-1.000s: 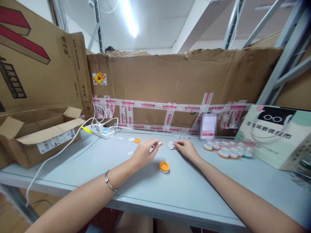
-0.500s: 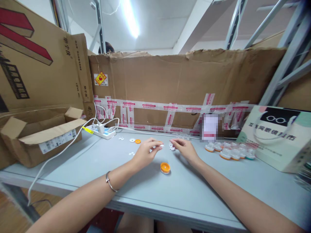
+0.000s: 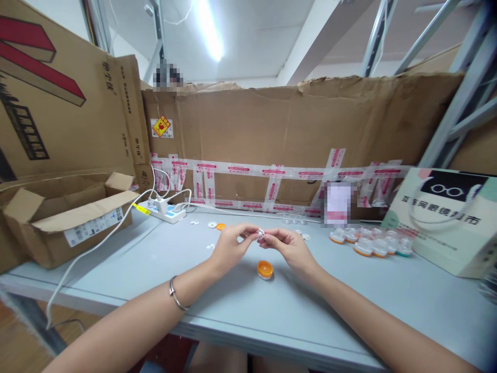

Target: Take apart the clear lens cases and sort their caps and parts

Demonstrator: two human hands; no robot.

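Between the fingertips of both hands is a small white plastic part (image 3: 260, 234), partly covered by the fingers. My left hand (image 3: 234, 244) pinches it from one side, and my right hand (image 3: 289, 247) meets it from the other. Just below the hands, an orange round cap-like piece (image 3: 265, 269) with a pale base lies on the table, its hollow side up. More small white parts (image 3: 306, 237) lie behind my right hand. An orange ring (image 3: 220, 227) and a white disc (image 3: 212, 225) rest beyond my left hand.
Several clear domed pieces with orange or teal bases (image 3: 364, 246) stand at the right, beside a paper bag (image 3: 446, 228). On the left are an open cardboard box (image 3: 83, 215) and a power strip (image 3: 166, 211) with white cables. A cardboard wall (image 3: 240, 124) closes the back.
My right hand has moved left from the loose white parts to meet my left hand. Both sets of fingertips now come together at the small white part.
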